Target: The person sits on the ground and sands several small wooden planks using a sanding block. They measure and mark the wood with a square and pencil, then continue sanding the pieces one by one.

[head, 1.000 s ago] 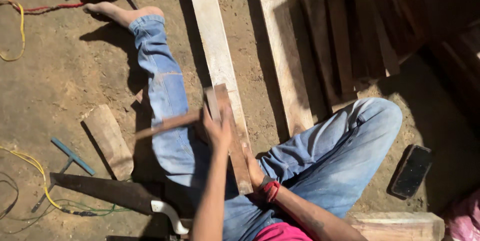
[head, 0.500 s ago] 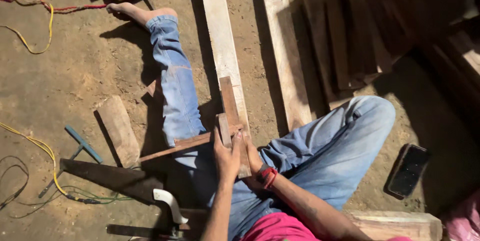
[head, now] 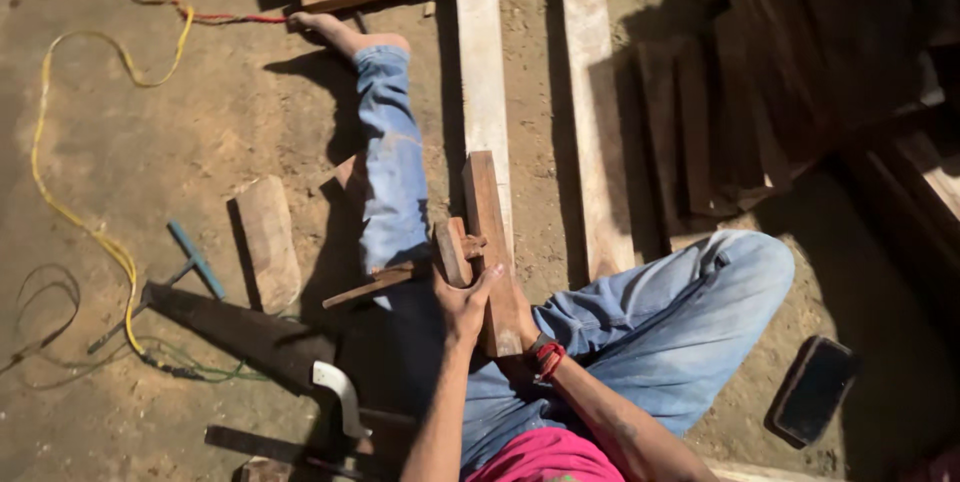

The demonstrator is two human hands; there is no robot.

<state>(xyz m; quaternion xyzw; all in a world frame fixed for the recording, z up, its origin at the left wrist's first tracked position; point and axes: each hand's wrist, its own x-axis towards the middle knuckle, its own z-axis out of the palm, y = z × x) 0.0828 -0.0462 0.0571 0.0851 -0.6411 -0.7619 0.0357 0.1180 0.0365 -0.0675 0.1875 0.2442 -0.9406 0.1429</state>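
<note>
I sit on the dirt floor in blue jeans with a short wooden piece point(head: 487, 227) lying along my lap. My left hand point(head: 465, 304) presses a wooden marking gauge point(head: 452, 250) against the left edge of that piece. The gauge's stick point(head: 372, 288) points left across my left leg. My right hand point(head: 522, 340), with a red band at the wrist, grips the near end of the wooden piece and is mostly hidden behind it.
A hand saw point(head: 245, 334) with a white handle, a wooden block point(head: 268, 242) and a blue-handled tool point(head: 195, 260) lie to the left. Yellow cable point(head: 60, 204) runs along the floor. Two long planks point(head: 590, 112) lie ahead, stacked boards point(head: 720, 112) right, a dark phone point(head: 815, 387) near my right knee.
My left hand has slid the marking gauge down the wooden piece toward my body. My view has shifted so the scene sits a little lower and to the right.
</note>
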